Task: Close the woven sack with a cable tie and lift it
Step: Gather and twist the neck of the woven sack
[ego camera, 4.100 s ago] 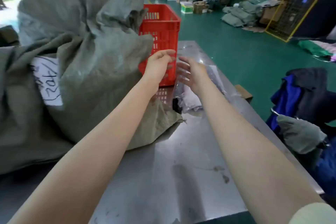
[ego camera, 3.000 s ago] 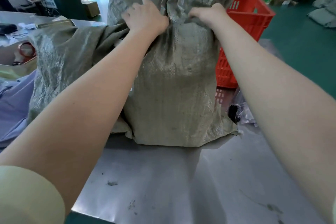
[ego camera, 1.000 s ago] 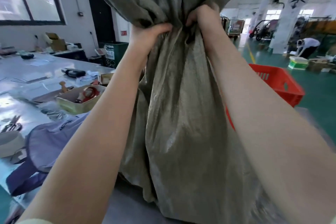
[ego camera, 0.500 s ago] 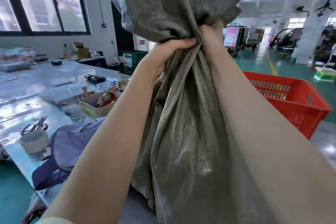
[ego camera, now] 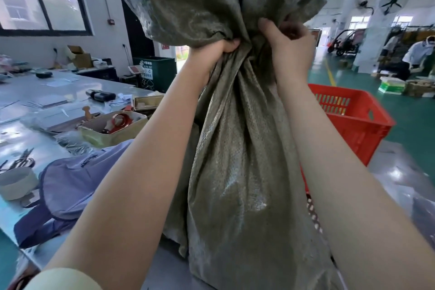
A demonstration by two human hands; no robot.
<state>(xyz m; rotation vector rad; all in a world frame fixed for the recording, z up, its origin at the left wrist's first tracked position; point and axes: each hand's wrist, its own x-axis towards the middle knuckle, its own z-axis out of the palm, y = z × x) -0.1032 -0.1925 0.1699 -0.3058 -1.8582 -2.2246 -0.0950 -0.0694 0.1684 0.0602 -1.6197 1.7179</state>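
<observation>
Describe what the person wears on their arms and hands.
Both forearms are bare, and the left hand and right hand have no gloves, rings or watch in view. A pale cream short sleeve edge shows at the left upper arm; the right arm's sleeve is out of frame.

Steel table (ego camera: 388, 172) under woven sack (ego camera: 240, 183)

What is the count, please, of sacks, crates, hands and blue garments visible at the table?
Woven sack: 1
Red crate: 1
Hands: 2, left hand, right hand
Blue garment: 1
Total: 5
</observation>
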